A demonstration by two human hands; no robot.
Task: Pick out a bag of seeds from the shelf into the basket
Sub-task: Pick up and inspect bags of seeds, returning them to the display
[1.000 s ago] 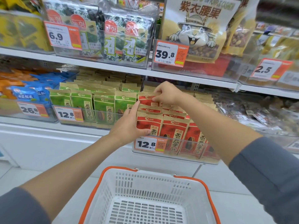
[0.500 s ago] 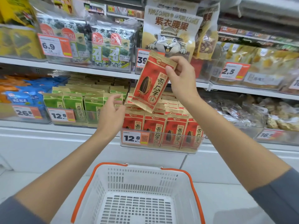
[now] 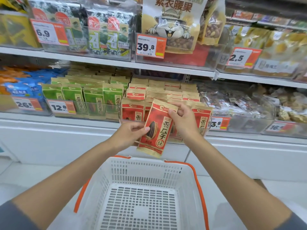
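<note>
Red and kraft-brown, the bag of seeds (image 3: 156, 128) now hangs just above the far rim of the basket (image 3: 146, 170), tilted a little, with its lower edge nearest to the rim. Half a second before, it was much higher above the basket, in front of the upper shelf, and only the right hand held it. The left hand was then off to the left, at the packets standing on the shelf.

Now both hands are closed on the bag. The right hand (image 3: 184, 120) pinches its upper right part between thumb and fingers. The left hand (image 3: 129, 133) grips its left edge, with the thumb on the front and the fingers behind.

In count: one bag is held, two hands hold it, and there is one basket, of white plastic with orange edging. Beyond the basket, on the shelf (image 3: 49, 120), the front row of green bags (image 3: 93, 100) has four. To the right of these stand the red bags (image 3: 132, 110). Two of their front row show clearly, one on each side of the held bag, and the hands hide the others. Seven price tags are in view on the shelves above the basket.
</note>
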